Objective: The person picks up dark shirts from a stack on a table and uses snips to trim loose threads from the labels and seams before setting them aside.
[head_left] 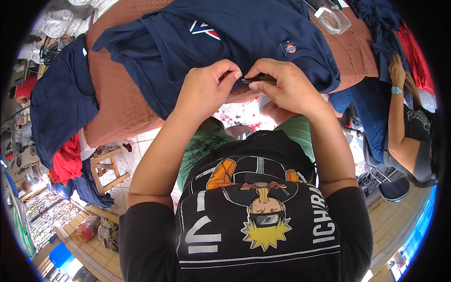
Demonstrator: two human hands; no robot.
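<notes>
A navy blue garment (pixel 263 33) with a white and red print and a small sewn label lies over the near edge of a brown-covered table. Both hands meet at its lower edge. My left hand (pixel 206 87) is closed in a pinch of thumb and forefinger; what lies between the fingertips is too small to tell. Closed around small dark thread snips (pixel 267 80) is my right hand (pixel 286 87), with the tips pointing at the left fingertips. Part of the snips is hidden by the fingers.
Brown textured cloth covers the table (pixel 117 89). A clear plastic tray (pixel 332 21) sits at the far right. Another navy garment (pixel 63 94) hangs off the left end. A wooden stool (pixel 109 169) stands below. At right, a co-worker's hand (pixel 397 70) touches dark cloth.
</notes>
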